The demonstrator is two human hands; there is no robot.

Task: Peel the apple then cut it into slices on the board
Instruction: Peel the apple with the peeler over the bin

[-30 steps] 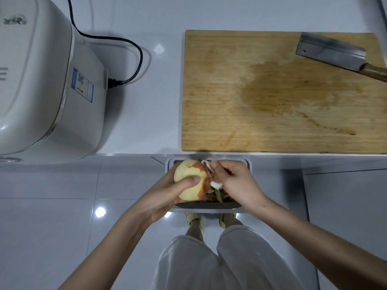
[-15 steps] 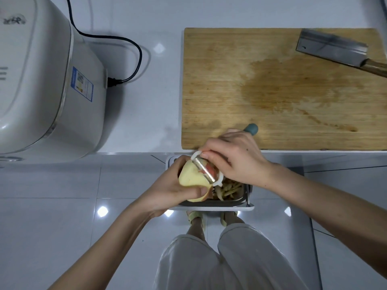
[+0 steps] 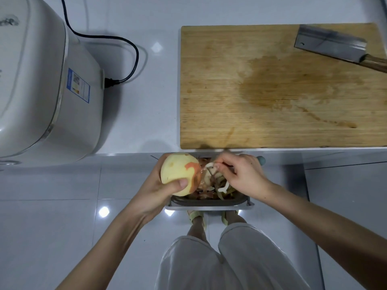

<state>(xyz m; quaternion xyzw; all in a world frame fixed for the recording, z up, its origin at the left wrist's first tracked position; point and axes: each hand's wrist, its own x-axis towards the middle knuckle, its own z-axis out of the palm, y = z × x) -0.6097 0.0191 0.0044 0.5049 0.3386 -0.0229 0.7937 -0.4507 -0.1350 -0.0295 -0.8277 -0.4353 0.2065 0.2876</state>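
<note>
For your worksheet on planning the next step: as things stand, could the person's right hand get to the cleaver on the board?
Probably not yet: the right hand holds the peeler. Otherwise the way to the cleaver across the board looks clear.

cleaver (image 3: 330,43) handle and rice cooker (image 3: 41,84) run off frame; peeler (image 3: 217,176) mostly hidden.

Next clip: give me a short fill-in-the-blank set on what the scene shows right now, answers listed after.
1. The apple is held in the ____ hand.
2. The right hand holds a ____ beside the apple.
3. The cleaver lies on the wooden ____, away from both hands.
4. Peelings collect in the ____ on the floor, under the hands.

Missing words: left; peeler; board; bin
</note>
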